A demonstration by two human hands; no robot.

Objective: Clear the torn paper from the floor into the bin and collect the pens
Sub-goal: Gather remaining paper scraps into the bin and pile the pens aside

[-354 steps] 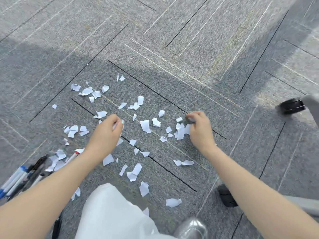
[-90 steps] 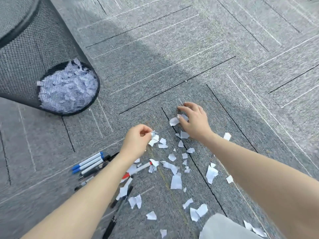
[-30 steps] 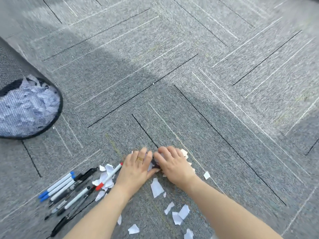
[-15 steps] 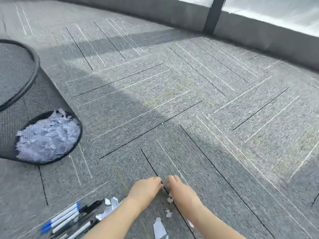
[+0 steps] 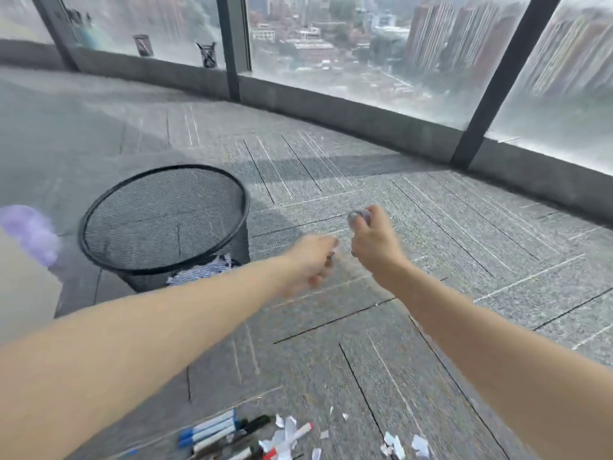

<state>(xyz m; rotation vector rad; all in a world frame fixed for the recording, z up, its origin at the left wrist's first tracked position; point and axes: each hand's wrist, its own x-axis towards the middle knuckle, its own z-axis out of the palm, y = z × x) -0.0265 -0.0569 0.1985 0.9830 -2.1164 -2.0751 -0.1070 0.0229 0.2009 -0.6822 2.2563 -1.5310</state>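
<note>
My left hand (image 5: 311,263) motion-blurred, fingers unreadable, contents unclear. Paper wad (image 5: 358,216) in my right hand (image 5: 373,242) mostly hidden by fingers. Pens (image 5: 215,433) cut by bottom edge. Purple object (image 5: 28,232) at left too smeared to identify.

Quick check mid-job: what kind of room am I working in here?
Most likely an office on a high floor: grey carpet tiles, floor-to-ceiling windows looking out over city towers, and a black mesh wastebasket on the floor.
</note>
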